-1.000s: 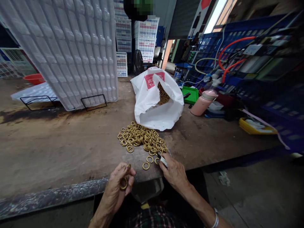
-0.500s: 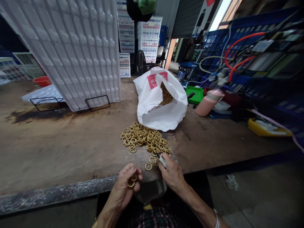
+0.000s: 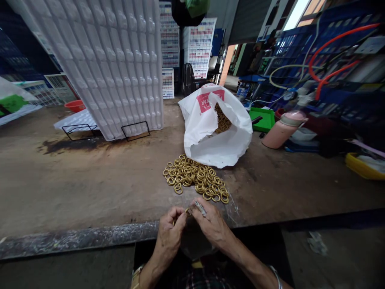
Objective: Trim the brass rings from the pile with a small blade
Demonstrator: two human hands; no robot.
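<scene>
My left hand [image 3: 171, 233] is closed on brass-coloured rings, above the table's front edge. One ring [image 3: 187, 211] shows between the fingertips of both hands. My right hand [image 3: 212, 225] is wrapped round a small tool with a pale handle [image 3: 199, 208]; its tip is hidden, so its kind is unclear. The hands almost touch, right thumb and fingers against the ring. Just beyond them lies a loose pile of brass-coloured rings [image 3: 197, 176] on the brown table [image 3: 120, 184]. Behind the pile, a torn-open white sack [image 3: 194, 132] lies on its side with more rings inside.
Clear moulded plastic trays [image 3: 120, 72] stand at the left in black wire holders [image 3: 136, 130]. At the right are a pink bottle [image 3: 281, 130], a green tray [image 3: 263, 119] and a yellow tray [image 3: 362, 168]. Stacked white crates [image 3: 198, 48] rise behind. A dark container sits below my hands.
My two hands have come together, with a ring now between them. The few loose rings beside my right hand no longer show there. The view has turned slightly right to left across the scene.
</scene>
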